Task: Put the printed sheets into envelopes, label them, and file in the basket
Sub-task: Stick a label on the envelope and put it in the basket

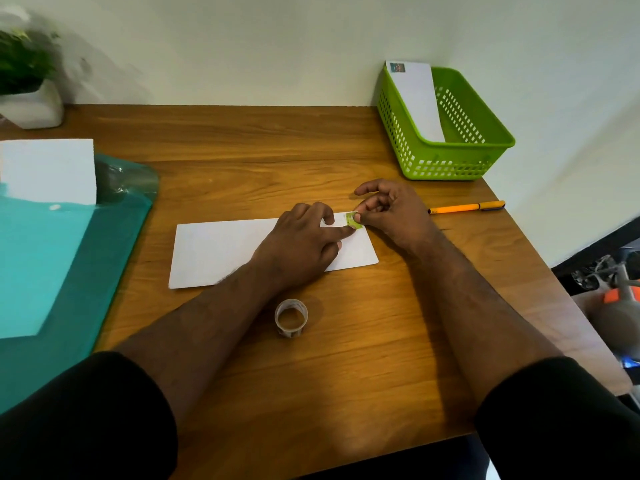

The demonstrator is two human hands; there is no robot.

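A wooden counter (pixel 242 150) abuts a plain pale wall; at frame centre lies a white envelope (pixel 221 251), with the left hand (pixel 301 244) resting on it, index finger extended onto a small green label (pixel 353 220) at its upper right corner. The right hand (pixel 391 213) pinches that label between curled fingertips. A green basket (pixel 460 157) holding one labelled envelope (pixel 415 98) sits upper right, an orange pen (pixel 464 207) beside it, a label roll (pixel 291 317) below centre, and a teal folder (pixel 69 271) at left.
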